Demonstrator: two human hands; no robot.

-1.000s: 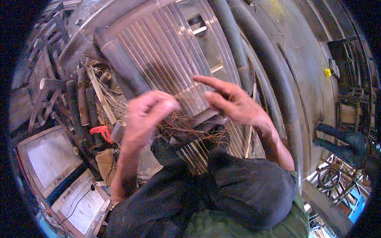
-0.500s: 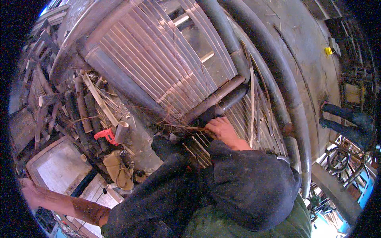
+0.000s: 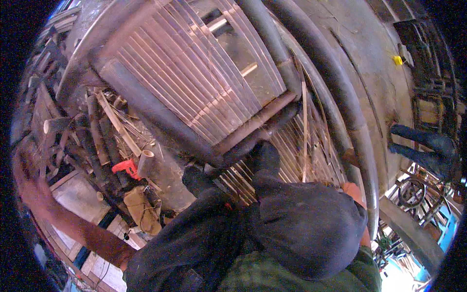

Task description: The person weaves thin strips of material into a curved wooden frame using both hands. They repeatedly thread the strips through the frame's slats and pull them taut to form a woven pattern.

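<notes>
My left hand (image 3: 30,177) reaches out at the far left, smeared by motion, so its fingers cannot be made out. It is nearest to the scrap wood and bamboo pieces on that side. My right hand (image 3: 352,191) is mostly hidden behind my raised dark-clothed knee (image 3: 306,226), close to the thick poles at the right; its fingers are unclear. In front of me stands a bamboo frame with a panel of thin slats (image 3: 180,78), edged by thick dark poles (image 3: 160,114). More slats (image 3: 292,138) lie beneath, around my dark shoes (image 3: 197,180).
A red-orange power tool (image 3: 125,168) lies among cut bamboo pieces (image 3: 97,129) at left. Near it are a tan cloth bag (image 3: 142,208) and a pale board (image 3: 80,199). Long curved poles (image 3: 352,109) run along the right. Another person's legs (image 3: 421,148) show at far right.
My right hand has left the corner of the slatted panel and moved right, behind my knee. The loose thin strands at that corner are gone from there. My left hand has swung upward and forward.
</notes>
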